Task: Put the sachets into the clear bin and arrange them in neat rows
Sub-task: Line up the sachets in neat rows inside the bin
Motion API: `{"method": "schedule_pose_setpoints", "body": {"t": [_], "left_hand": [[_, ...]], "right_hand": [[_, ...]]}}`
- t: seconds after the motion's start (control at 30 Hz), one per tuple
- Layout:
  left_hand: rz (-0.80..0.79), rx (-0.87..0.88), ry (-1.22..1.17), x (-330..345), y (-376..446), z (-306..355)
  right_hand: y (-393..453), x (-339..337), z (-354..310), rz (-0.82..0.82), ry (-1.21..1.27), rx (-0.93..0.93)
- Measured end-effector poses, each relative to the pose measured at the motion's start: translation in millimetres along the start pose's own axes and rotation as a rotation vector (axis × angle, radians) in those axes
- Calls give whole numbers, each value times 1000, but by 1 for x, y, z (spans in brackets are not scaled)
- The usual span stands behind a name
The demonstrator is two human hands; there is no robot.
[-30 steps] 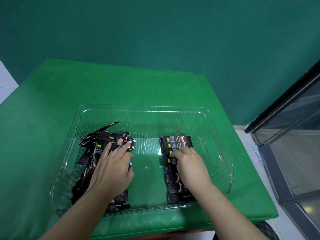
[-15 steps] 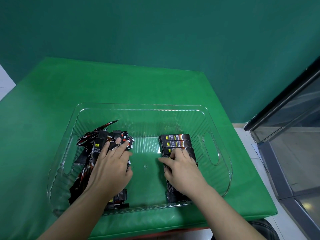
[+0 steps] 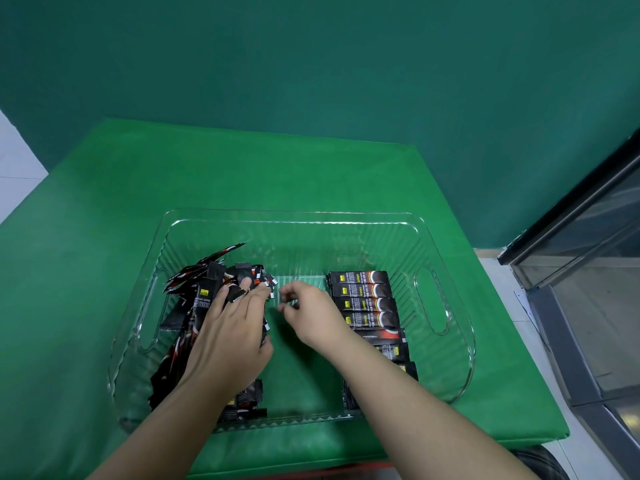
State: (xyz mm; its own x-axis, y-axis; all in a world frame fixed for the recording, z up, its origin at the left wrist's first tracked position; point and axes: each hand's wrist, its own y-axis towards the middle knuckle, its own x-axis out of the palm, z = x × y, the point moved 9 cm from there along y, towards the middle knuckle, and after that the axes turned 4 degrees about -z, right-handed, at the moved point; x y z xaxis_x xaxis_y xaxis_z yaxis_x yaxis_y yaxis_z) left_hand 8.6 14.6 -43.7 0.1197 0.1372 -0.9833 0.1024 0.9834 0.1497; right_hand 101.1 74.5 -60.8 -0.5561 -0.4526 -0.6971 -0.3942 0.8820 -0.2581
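Observation:
A clear plastic bin (image 3: 294, 216) with side handles stands on the green table. A loose pile of black sachets (image 3: 204, 282) fills its left side. My left hand (image 3: 232, 337) lies flat on that pile with its fingers spread. Along the right side runs a neat row of sachets (image 3: 367, 299), stacked one below the other. My right hand (image 3: 311, 317) hovers over the bare middle of the bin, close to the pile's right edge. Its fingers are loosely curled and hold nothing that I can see. My right forearm hides the near end of the row.
The green table (image 3: 173, 168) stretches to the left of the bin and behind it, up to a dark green wall. A glass-fronted cabinet with a dark frame (image 3: 588, 271) stands close at the right. White floor tiles show at the far left.
My right hand has left the neat row and moved left across the bin's middle toward the pile. My left hand has stayed on the pile.

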Motion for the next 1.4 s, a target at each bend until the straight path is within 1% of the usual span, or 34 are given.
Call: {"method": "schedule_pose_setpoints", "body": {"t": [0.1,0.17,0.23,0.33,0.5,0.7,1.0,1.07,1.2,1.27,1.4], "left_hand": [[21,-11,0,-3,0,0],[22,-19,-3,-4,0,-1],[11,-25,-8,-3,0,-2],[5,-26,-7,-3,0,-2],[4,-29,-23,-3,0,-2],[-9,-22,-16,0,0,-1],[-25,-15,-11,3,0,-2],[-35,-18,-14,3,-1,-2],[-57,-26,-14,3,0,-1],[-63,-27,-10,4,0,-1],[-73,-30,-25,4,0,-1]], "right_hand": [[16,9,2,-18,191,91],[21,13,4,10,270,136],[22,13,7,58,309,172],[22,10,7,83,315,169],[10,-19,13,147,201,135],[-7,-49,23,194,224,83],[-18,-32,5,13,50,20],[-20,-37,4,18,-31,14],[-29,-62,10,103,-234,-4],[-36,-75,17,131,-242,-6],[-50,-83,19,107,-253,-53]]}}
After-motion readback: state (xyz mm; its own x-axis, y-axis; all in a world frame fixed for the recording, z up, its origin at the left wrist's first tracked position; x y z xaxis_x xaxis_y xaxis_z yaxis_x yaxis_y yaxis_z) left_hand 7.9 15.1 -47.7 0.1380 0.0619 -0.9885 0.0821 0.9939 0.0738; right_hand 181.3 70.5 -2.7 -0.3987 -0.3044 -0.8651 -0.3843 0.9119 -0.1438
